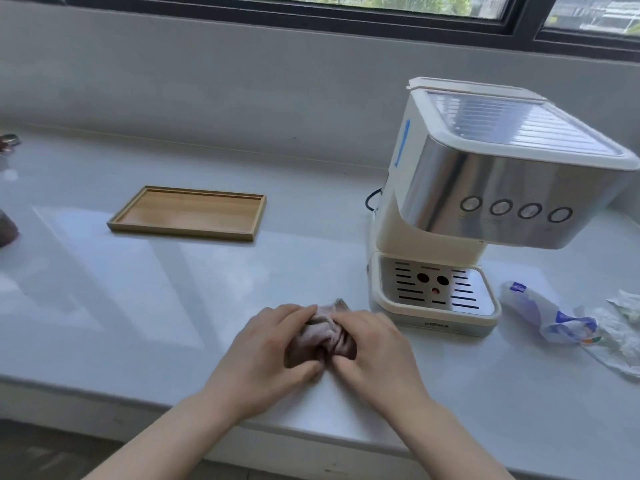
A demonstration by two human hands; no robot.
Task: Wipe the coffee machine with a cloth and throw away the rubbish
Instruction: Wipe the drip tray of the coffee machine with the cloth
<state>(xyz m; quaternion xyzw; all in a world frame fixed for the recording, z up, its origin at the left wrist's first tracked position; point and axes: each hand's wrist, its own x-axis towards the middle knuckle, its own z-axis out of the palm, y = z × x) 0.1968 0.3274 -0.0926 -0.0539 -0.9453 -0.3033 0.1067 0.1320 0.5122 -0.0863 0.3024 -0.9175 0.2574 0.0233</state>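
Left hand point(266, 344) and right hand point(372, 348) both pinch the crumpled brownish-pink cloth point(329, 332) on the white counter point(138, 306), likely bunching it. White-and-steel coffee machine point(485, 209) far-right; crumpled plastic wrappers point(568, 320) right, untouched.

You have the cream and brushed-steel coffee machine point(485, 202) upright at the right of the frame. The crumpled brownish-pink cloth point(329, 332) sits low centre, just left of its drip tray. The crumpled white and blue wrapper rubbish point(568, 320) lies at the far right.
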